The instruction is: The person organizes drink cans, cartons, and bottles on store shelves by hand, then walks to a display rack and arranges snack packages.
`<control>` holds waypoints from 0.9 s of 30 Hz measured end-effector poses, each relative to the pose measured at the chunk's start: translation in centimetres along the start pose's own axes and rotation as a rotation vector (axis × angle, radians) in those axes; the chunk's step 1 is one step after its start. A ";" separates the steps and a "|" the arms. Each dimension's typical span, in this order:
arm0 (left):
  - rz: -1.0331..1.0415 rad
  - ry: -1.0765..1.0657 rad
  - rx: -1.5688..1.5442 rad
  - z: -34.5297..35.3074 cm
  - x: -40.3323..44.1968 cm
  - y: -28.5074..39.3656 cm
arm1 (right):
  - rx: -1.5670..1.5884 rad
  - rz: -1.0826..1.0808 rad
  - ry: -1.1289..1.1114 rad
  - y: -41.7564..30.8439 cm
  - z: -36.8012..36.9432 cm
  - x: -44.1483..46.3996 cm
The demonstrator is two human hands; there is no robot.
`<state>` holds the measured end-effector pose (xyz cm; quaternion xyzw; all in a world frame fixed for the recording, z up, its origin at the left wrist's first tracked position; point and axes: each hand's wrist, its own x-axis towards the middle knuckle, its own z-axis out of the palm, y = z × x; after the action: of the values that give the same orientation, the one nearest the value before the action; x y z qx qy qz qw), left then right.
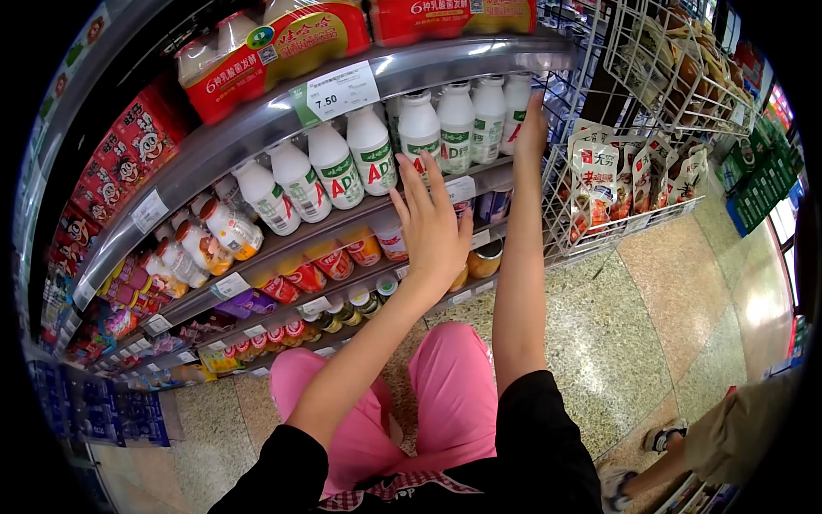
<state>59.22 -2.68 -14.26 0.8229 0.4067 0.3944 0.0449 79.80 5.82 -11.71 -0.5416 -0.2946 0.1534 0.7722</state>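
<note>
White plastic milk-drink bottles with green and red labels (368, 154) stand in a row on the shelf. My left hand (432, 223) is stretched out flat in front of the row, its fingertips overlapping the lower label of one white bottle (419, 120). Whether they touch it I cannot tell. At the right end of the row, my right hand (533, 128) is held upright against or close beside the last bottle (515, 94). It is seen from its edge, looks extended, and some fingers are hidden. Neither hand visibly grips anything.
A price tag (336, 94) hangs above the bottles, below red multipacks (274, 60). Smaller orange-labelled bottles (231, 227) stand at left; cans (334, 261) and jars (347, 310) fill lower shelves. Wire baskets (625, 224) hold snack packs at right. Another person's shoe (666, 435) shows lower right.
</note>
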 end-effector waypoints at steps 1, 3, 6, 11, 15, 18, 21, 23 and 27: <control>0.006 0.002 -0.001 0.1 0.1 0.0 | -0.033 0.124 -0.016 -0.2 0.0 0.4; 0.005 0.011 -0.015 0.1 0.1 0.1 | 0.043 0.021 0.020 0.6 0.4 0.9; 0.002 0.022 -0.030 0.3 0.2 0.2 | 0.055 -0.024 0.032 1.6 0.7 1.6; -0.007 0.030 -0.023 0.5 0.4 0.1 | -0.060 0.022 0.043 2.0 0.4 1.9; -0.021 0.033 -0.012 0.7 0.5 0.1 | -0.052 -0.030 0.068 1.3 1.1 1.3; -0.022 0.046 -0.010 0.9 0.7 0.2 | -0.075 -0.072 0.083 2.1 1.3 1.9; -0.022 0.049 -0.017 1.1 0.8 0.1 | -0.091 -0.064 0.065 2.1 1.3 2.1; -0.024 0.046 -0.020 1.2 0.9 -0.1 | -0.082 -0.090 0.064 2.2 1.4 2.1; -0.014 0.043 -0.026 1.1 0.9 -0.1 | -0.030 -0.109 0.040 2.9 1.5 2.8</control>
<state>60.16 -1.71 -14.50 0.8109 0.4080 0.4166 0.0494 81.28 9.51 -13.27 -0.5391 -0.3106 0.0958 0.7770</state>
